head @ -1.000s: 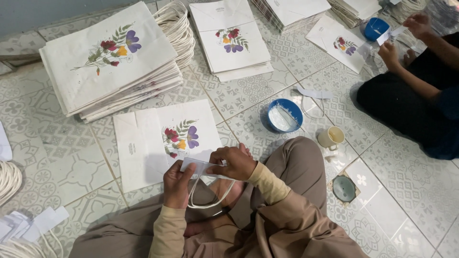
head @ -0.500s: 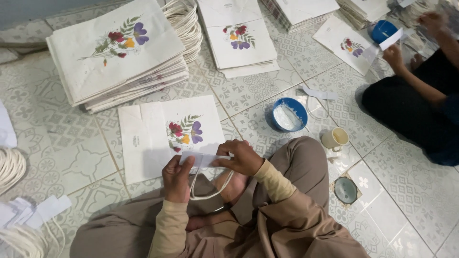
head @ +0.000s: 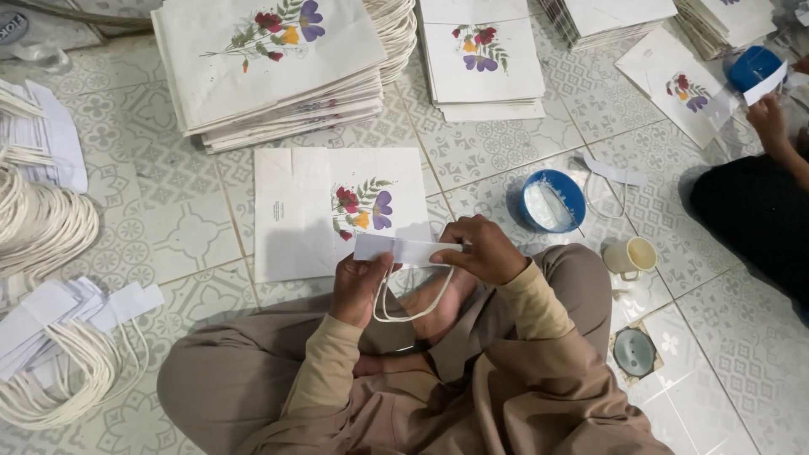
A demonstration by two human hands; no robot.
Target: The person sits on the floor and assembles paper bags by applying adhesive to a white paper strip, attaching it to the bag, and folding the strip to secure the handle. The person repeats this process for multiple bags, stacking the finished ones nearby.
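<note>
Surface: patterned tiled floor (head: 152, 227); the person sits cross-legged on it. Left hand (head: 358, 286) and right hand (head: 482, 250) are both closed in a pinch on a white paper strip (head: 403, 249), one at each end, held level above the lap. A looped white cord handle (head: 413, 299) hangs from the strip. Directly ahead on the floor lies a flat paper bag with a flower print (head: 337, 211). Nearby: blue bowl (head: 552, 200), cream cup (head: 630, 257), stack of printed bags (head: 270, 67), bundled cords (head: 38, 223). Another person's hand (head: 771, 118) works at far right.
</note>
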